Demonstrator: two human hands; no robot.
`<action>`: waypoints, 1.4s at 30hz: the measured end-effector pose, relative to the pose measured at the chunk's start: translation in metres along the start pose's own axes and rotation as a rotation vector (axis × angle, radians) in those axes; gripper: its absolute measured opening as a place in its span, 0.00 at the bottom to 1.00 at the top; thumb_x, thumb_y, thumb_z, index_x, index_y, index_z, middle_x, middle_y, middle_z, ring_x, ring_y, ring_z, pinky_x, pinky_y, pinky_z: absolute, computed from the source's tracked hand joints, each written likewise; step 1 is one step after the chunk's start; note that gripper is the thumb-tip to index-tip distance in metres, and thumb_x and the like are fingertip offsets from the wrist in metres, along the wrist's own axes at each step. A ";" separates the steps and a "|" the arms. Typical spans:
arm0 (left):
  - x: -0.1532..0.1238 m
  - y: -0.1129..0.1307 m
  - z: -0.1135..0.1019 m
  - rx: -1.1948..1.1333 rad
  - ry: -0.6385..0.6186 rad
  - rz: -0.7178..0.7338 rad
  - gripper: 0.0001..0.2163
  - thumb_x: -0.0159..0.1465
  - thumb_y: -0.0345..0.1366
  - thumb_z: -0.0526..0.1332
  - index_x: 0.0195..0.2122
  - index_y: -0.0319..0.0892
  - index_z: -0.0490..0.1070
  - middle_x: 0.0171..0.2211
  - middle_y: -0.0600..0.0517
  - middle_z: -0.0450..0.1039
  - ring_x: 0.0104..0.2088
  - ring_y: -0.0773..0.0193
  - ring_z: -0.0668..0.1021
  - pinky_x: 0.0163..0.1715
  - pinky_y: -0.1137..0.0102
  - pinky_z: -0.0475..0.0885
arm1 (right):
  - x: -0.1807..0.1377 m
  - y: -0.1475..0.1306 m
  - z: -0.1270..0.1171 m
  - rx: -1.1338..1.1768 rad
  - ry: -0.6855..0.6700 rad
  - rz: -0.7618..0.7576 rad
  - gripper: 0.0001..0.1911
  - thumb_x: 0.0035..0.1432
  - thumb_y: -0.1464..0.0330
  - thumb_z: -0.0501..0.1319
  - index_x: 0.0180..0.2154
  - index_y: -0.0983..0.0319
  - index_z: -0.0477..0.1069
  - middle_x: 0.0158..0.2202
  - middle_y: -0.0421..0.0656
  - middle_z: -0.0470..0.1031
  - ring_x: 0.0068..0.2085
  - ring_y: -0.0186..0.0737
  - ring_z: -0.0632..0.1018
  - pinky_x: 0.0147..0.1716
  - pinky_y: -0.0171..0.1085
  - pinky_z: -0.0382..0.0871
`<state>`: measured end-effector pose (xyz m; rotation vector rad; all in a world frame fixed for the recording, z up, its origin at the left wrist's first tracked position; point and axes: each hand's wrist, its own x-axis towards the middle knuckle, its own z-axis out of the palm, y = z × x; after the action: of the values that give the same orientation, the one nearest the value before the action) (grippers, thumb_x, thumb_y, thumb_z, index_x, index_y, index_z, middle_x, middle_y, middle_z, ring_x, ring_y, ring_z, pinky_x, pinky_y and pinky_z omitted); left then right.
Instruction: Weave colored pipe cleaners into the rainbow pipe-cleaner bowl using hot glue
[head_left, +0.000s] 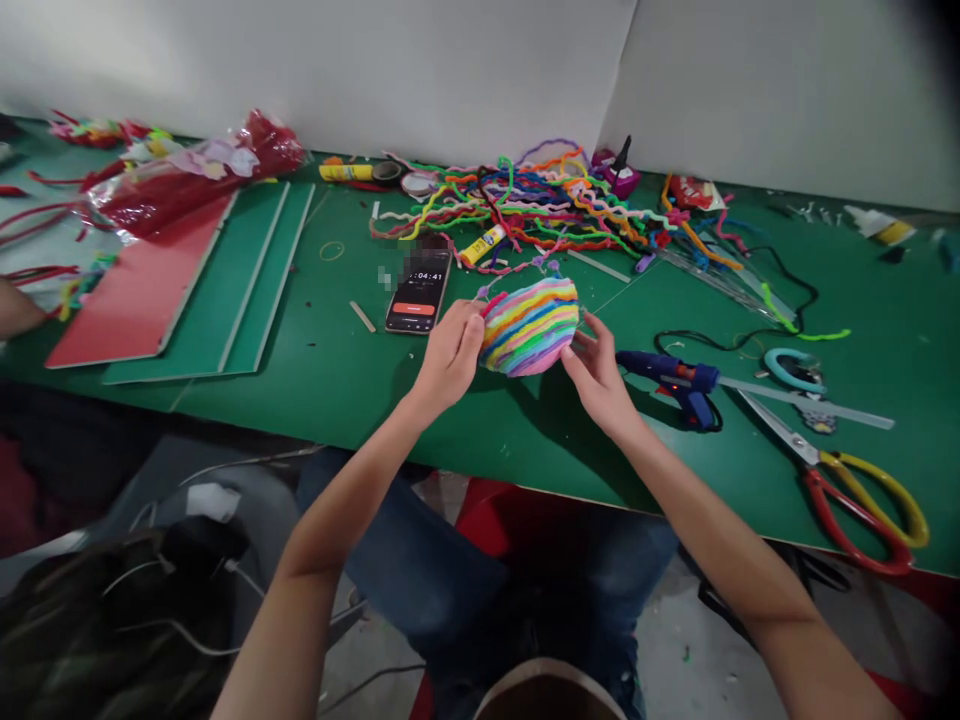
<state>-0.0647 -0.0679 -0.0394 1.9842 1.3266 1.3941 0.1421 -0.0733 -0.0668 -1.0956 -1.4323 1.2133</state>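
Between my two hands is a rounded piece striped in rainbow pipe cleaners point(531, 328), raised a little over the green table. My left hand point(452, 350) grips its left edge, thumb on the near side. At its lower right edge, my right hand point(596, 365) holds on with thumb and fingers. Small purple bits on thin stems stick up behind the striped piece; what they belong to is partly hidden. A phone point(418, 290) with a running timer lies just left of it. To the right, a blue glue gun point(679, 385) with a clear glue stick rests on the table.
Loose coloured pipe cleaners point(517, 205) are heaped at the back by the wall. Scissors point(825, 465) with red and yellow handles lie at the right front edge. Green and red boards point(247, 290) and a red plastic-wrapped bundle point(195, 180) are on the left, near another person's arm point(19, 308).
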 end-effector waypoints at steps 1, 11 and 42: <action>0.000 -0.001 -0.003 -0.061 -0.040 -0.014 0.18 0.69 0.49 0.45 0.33 0.42 0.66 0.33 0.50 0.68 0.36 0.65 0.72 0.38 0.68 0.68 | 0.000 0.000 0.001 0.027 -0.036 0.018 0.32 0.56 0.47 0.57 0.57 0.49 0.49 0.59 0.48 0.62 0.55 0.44 0.71 0.56 0.52 0.67; 0.004 -0.016 0.005 -1.064 0.057 -0.719 0.14 0.61 0.50 0.61 0.38 0.45 0.71 0.37 0.53 0.75 0.38 0.66 0.77 0.36 0.72 0.75 | 0.008 0.003 0.000 0.284 -0.008 0.097 0.39 0.44 0.47 0.66 0.54 0.52 0.56 0.58 0.45 0.68 0.54 0.40 0.73 0.55 0.47 0.67; -0.020 -0.024 0.022 -0.333 0.112 -0.586 0.17 0.61 0.44 0.61 0.46 0.44 0.60 0.38 0.53 0.61 0.30 0.73 0.67 0.24 0.78 0.63 | 0.003 -0.009 -0.007 0.698 -0.108 0.640 0.05 0.56 0.65 0.63 0.32 0.59 0.70 0.31 0.39 0.80 0.37 0.34 0.81 0.46 0.39 0.75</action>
<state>-0.0584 -0.0693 -0.0771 1.1872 1.4517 1.3319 0.1481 -0.0699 -0.0565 -1.0060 -0.6095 2.0459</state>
